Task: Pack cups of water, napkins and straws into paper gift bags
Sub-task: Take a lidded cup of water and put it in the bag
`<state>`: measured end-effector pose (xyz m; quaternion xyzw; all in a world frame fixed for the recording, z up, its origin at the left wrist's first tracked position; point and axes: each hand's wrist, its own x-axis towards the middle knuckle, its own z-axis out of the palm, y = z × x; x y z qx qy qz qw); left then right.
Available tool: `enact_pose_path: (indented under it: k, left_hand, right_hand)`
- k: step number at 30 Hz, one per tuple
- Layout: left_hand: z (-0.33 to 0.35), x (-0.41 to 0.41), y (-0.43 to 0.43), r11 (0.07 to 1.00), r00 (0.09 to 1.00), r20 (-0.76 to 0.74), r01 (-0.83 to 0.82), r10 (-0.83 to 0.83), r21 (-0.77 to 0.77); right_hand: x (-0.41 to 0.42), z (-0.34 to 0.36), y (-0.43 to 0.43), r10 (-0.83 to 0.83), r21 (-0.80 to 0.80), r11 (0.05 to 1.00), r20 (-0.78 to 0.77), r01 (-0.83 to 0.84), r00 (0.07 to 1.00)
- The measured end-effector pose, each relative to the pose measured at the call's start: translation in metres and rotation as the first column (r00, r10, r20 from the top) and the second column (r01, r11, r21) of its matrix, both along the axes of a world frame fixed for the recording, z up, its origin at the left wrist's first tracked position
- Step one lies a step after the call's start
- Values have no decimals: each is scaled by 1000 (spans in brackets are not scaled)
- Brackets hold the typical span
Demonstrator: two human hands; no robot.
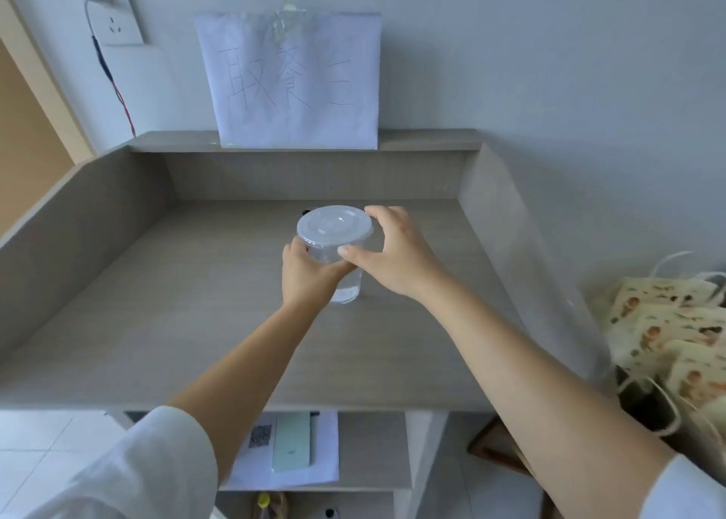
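A grey bench [196, 322] with raised sides fills the room's corner, and a white sheet [290, 82] with handwriting leans on its back ledge. Patterned paper bags [668, 322] lie stacked off its right side. A phone [291, 446] rests on the shelf below. The left hand [306, 275] wraps round the side of a clear cup [345, 286] that stands mid-bench with water in it. The right hand [396, 255] pinches the rim of the lid [334, 225] on top, thumb in front and fingers behind.
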<state>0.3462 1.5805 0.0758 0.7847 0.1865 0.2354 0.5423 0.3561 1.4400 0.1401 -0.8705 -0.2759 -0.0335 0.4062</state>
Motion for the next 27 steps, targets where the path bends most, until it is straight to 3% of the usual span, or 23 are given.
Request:
enact_pose_path:
  k: [8,16,22,27]
  left_hand:
    - [1,-131,-127,970,969,52,240,-241,26]
    - [-20,-190,-241,855,862,-56,506,-503,109]
    - [-47,-182,-319,687,695,-138,718,-705,109]
    - [-91,-123,-360,448,454,-349,888,-820,104]
  right_hand:
    - [-110,8,-115,32,6,999,-23,-32,999]
    - [-173,-14,-250,-31,-211,977,-260,-25,965]
    - [-184,-44,-333,-194,-320,943,-301,93,933]
    - [-161,-83,-389,-317,-283,931,-316,230,894]
